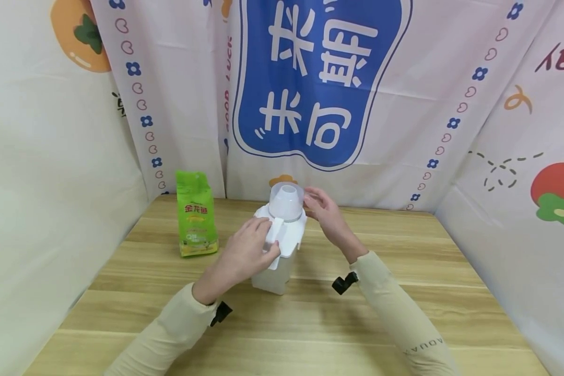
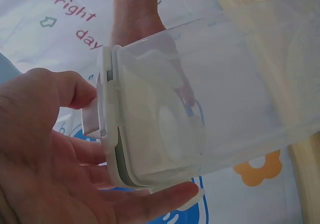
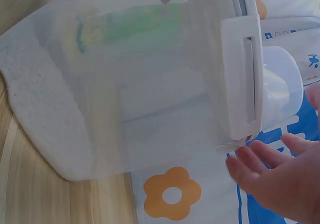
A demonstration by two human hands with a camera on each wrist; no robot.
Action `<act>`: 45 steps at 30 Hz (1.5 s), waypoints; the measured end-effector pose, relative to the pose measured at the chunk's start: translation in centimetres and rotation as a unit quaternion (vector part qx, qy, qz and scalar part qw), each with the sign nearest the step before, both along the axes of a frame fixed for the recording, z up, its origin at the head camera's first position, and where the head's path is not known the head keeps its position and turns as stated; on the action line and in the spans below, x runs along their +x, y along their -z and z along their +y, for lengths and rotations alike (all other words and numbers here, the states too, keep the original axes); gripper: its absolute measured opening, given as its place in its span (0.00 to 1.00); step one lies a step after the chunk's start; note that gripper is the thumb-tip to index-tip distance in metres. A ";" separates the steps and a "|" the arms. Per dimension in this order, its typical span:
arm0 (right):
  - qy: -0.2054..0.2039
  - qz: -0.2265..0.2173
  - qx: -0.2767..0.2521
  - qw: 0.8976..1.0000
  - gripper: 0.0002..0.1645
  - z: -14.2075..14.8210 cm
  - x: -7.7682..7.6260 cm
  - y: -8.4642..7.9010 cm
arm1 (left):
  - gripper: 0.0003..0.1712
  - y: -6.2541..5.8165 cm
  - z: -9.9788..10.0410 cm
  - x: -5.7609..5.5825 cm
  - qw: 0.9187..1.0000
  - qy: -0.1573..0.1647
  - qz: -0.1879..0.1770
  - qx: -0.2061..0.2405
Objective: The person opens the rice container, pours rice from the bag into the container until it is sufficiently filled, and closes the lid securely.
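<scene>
A translucent storage container (image 1: 272, 274) with a white lid (image 1: 291, 237) stands upright on the table. A clear cup (image 1: 285, 201) sits on top of the lid. White grain (image 3: 42, 94) lies at the container's bottom in the right wrist view. My left hand (image 1: 244, 248) grips the lid, its thumb at the raised white part and its fingers across the top and side, as the left wrist view shows. At the lid's far right my right hand (image 1: 326, 214) is beside the cup, fingers loosely bent; whether a fingertip touches the lid or cup I cannot tell.
A green packet (image 1: 196, 214) stands at the back left of the wooden table (image 1: 380, 324). Behind the table hangs a printed cloth (image 1: 192, 104), with more cloth at both sides. Both wrists carry small black mounts.
</scene>
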State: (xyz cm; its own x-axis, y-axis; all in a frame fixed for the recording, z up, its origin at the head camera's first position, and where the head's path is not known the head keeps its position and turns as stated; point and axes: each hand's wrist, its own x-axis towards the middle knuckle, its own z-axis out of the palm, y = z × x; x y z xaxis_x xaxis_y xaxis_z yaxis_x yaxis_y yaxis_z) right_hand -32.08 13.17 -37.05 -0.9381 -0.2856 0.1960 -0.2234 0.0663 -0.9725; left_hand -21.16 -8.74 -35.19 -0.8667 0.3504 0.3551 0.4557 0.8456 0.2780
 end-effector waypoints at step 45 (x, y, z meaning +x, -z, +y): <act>0.114 0.145 0.069 0.980 0.45 -1.6 2.6 1.1 | 0.23 2.0 -1.8 -4.4 0.991 0.086 -0.002 0.104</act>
